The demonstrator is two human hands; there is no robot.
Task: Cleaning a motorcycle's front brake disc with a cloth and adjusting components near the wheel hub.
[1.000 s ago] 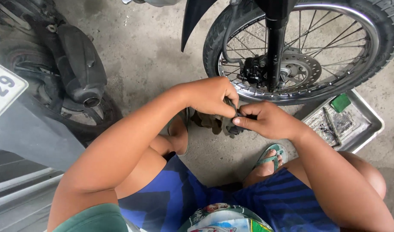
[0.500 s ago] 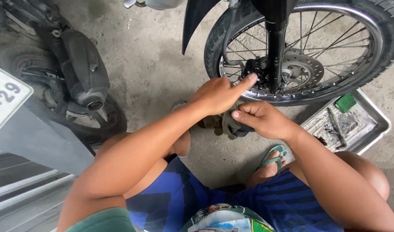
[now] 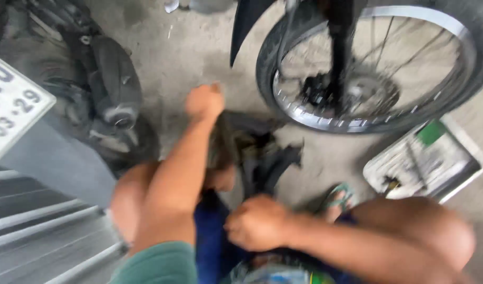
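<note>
Head view, blurred by motion. My left hand (image 3: 204, 101) sits at centre-left of the frame, above the middle, with its fingers curled into a loose fist over bare concrete; whether anything is inside it I cannot tell. My right hand (image 3: 257, 222) lies low in the centre of the frame, close to my body, its fingers clenched; the blur hides whether they grip anything. Between the two hands, just below centre, a dark part (image 3: 265, 158) with jagged edges lies on the concrete floor (image 3: 188, 47), apart from both hands; its kind cannot be made out. The spoked front wheel (image 3: 367, 68) of a motorcycle fills the upper right of the frame, with the black fork leg (image 3: 340, 47) crossing in front of the hub. At right, below the tyre, a shallow metal tray (image 3: 475, 158) holds small tools and a green item (image 3: 431, 132). A green sandal (image 3: 336, 195) shows just left of the tray. A second, dark motorcycle (image 3: 107, 94) occupies the upper left.
</note>
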